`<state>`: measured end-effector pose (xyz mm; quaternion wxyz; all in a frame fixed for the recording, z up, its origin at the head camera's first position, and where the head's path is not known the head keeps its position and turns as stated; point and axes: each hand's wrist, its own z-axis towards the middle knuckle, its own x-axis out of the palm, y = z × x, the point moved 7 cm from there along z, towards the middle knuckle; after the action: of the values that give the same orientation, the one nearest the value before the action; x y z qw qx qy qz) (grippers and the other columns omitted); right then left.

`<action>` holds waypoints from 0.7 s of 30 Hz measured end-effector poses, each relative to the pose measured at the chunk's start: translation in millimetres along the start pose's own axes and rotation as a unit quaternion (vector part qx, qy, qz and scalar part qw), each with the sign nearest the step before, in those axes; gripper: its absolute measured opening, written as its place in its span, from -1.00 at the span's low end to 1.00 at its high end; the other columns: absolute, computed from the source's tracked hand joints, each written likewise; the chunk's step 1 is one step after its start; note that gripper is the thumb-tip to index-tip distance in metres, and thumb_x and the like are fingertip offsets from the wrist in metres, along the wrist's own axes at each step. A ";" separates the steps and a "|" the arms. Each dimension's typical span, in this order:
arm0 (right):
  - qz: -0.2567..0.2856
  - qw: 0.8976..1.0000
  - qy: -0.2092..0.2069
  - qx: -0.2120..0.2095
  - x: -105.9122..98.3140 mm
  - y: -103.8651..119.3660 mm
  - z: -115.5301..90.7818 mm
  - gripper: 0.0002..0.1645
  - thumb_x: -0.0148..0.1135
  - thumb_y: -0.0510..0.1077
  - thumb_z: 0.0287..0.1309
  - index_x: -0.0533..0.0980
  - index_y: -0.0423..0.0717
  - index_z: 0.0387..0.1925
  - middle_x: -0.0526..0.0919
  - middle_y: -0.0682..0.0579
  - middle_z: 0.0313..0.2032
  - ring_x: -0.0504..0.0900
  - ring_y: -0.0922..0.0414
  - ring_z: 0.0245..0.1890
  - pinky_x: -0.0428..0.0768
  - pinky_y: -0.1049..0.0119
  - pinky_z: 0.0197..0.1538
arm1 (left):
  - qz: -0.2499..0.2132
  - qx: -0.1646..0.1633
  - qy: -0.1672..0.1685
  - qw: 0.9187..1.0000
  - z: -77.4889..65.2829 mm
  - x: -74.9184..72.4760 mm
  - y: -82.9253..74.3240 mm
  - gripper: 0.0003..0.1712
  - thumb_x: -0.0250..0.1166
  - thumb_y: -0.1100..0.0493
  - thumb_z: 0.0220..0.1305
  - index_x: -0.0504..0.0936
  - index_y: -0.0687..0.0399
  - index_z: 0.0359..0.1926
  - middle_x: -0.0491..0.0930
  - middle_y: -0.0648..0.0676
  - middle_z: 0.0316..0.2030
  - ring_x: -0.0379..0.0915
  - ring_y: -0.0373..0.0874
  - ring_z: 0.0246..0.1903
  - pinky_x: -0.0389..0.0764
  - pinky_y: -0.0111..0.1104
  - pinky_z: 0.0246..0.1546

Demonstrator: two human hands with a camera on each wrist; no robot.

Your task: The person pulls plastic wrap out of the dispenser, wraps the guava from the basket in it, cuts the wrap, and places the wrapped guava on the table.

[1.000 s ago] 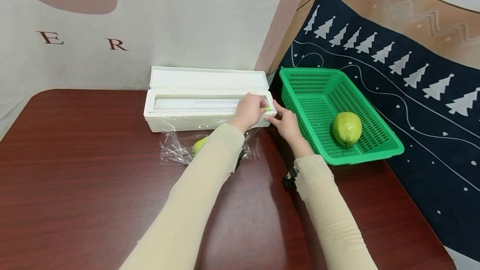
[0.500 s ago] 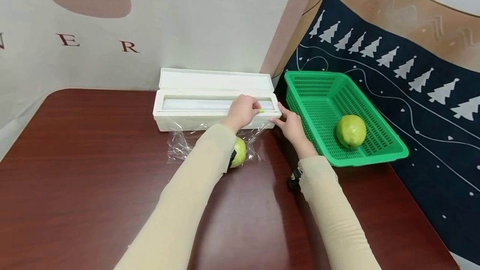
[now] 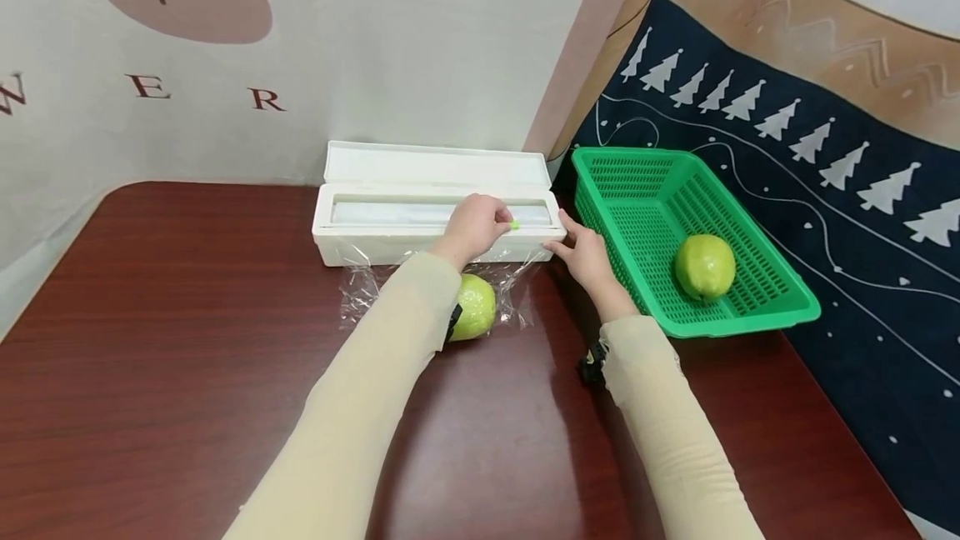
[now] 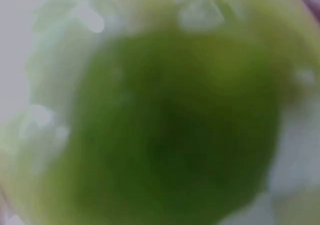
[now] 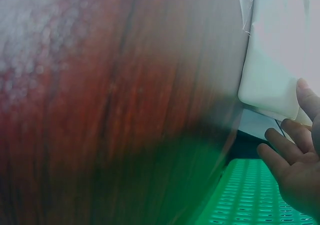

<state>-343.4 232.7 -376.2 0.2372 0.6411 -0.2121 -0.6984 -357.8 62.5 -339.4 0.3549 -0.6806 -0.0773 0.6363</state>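
A white cling film dispenser (image 3: 431,248) lies at the back of the table with its lid (image 3: 438,165) raised. My left hand (image 3: 472,227) pinches the small lime-green slider (image 3: 514,225) on the dispenser's front edge, right of its middle. The dispenser's right end is gripped by my right hand (image 3: 588,261), thumb on the front and index finger at the side. Clear cling film (image 3: 360,294) drapes from the dispenser onto the table. A round green fruit (image 3: 477,307) sits at the film, partly hidden by my left sleeve; it fills the left wrist view, blurred.
Right of the dispenser stands a green plastic basket (image 3: 626,215) with another green fruit (image 3: 705,267) inside. A light wall cloth rises behind the dark red table (image 3: 187,340). A dark cloth with white trees (image 3: 855,273) borders the right side.
My left hand has slid the green slider leftward along the dispenser from near its right end. The fruit behind my left sleeve shows more. My right hand stays on the dispenser's end.
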 end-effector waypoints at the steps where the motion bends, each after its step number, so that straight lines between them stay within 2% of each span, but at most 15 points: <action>1: 0.000 1.000 0.001 0.001 0.2 -0.1 -0.4 -0.18 0.26 -0.12 0.12 0.14 -0.13 0.36 0.36 -0.18 0.25 0.42 -0.04 0.21 0.42 0.08 0.20 | 0.001 -0.001 0.002 1.000 -1.5 -1.3 1.5 -0.78 0.22 0.16 0.26 0.66 0.11 -0.12 0.67 0.08 -0.12 0.55 -0.06 -0.05 0.46 -0.29 0.10; 12: 0.000 1.000 0.001 -0.005 -2.7 0.9 -2.3 -0.19 0.25 -0.13 0.13 0.14 -0.16 0.36 0.30 -0.17 0.29 0.38 -0.05 0.25 0.41 0.07 0.22 | -0.017 -0.010 0.011 1.000 -21.9 -21.7 30.1 -0.76 0.19 0.13 0.28 0.64 0.12 -0.10 0.65 0.10 -0.10 0.52 -0.03 -0.06 0.42 -0.23 0.12; 17: 0.007 1.000 0.012 0.003 -0.3 -0.5 -3.4 -0.18 0.24 -0.12 0.15 0.10 -0.13 0.38 0.29 -0.17 0.30 0.36 -0.05 0.26 0.41 0.06 0.22 | -0.014 -0.014 0.001 1.000 -31.2 -30.2 45.0 -0.76 0.21 0.07 0.26 0.65 0.06 -0.12 0.66 0.06 -0.13 0.51 -0.05 -0.06 0.25 -0.14 0.23; 21: 0.005 1.000 0.015 0.002 1.3 0.6 -3.6 -0.18 0.23 -0.11 0.16 0.09 -0.13 0.38 0.30 -0.18 0.29 0.37 -0.06 0.26 0.40 0.06 0.22 | -0.005 -0.009 -0.003 1.000 -38.1 -38.0 50.6 -0.76 0.21 0.06 0.26 0.65 0.04 -0.12 0.66 0.05 -0.12 0.49 -0.04 0.00 0.12 -0.06 0.31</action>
<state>-339.8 231.4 -377.2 0.2431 0.6510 -0.2130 -0.6869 -347.0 -10.6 -340.3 0.3514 -0.6818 -0.0875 0.6356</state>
